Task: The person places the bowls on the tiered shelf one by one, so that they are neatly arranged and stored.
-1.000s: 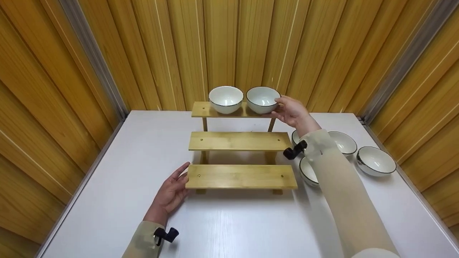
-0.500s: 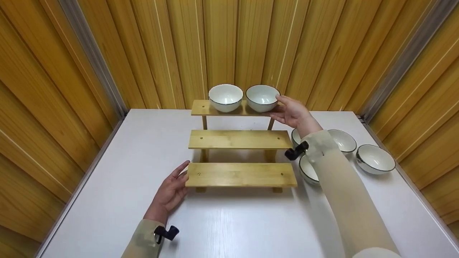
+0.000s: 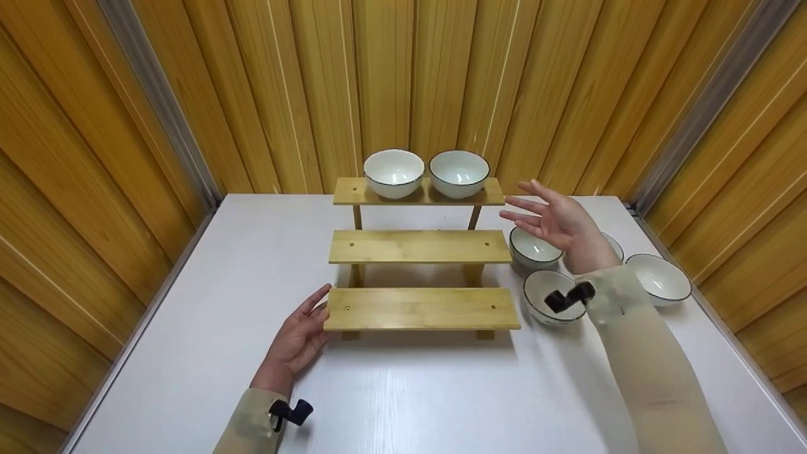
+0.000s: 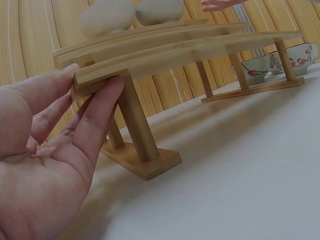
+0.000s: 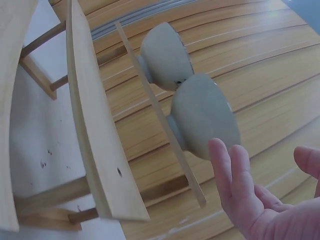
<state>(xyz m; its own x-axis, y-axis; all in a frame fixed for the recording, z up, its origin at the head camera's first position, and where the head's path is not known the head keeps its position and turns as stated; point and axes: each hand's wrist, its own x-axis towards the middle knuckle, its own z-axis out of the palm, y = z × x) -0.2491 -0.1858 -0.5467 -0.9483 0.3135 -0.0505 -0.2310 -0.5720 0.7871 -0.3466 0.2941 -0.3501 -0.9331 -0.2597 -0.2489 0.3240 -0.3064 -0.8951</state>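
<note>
A three-tier wooden display rack [image 3: 421, 309] stands on the white table. My left hand [image 3: 296, 343] grips the left end of its lowest shelf; in the left wrist view one digit [image 4: 107, 100] lies under the board and another against its end. Two white bowls with dark rims sit side by side on the top shelf, a left bowl [image 3: 394, 173] and a right bowl [image 3: 459, 174]. My right hand [image 3: 561, 221] is in the air right of the rack, fingers spread, holding nothing. In the right wrist view a gap separates its fingertips from the rack.
Several more bowls stand on the table right of the rack, among them a near bowl [image 3: 542, 315], one beside the middle shelf [image 3: 533, 252] and a far-right bowl [image 3: 662, 280]. One is mostly hidden behind my right hand. Wood-panel walls [image 3: 441, 75] enclose the table.
My right hand has let go of the right bowl on the top shelf and moved right and toward me, its fingers spreading. Both top bowls and my left hand stay in place.
</note>
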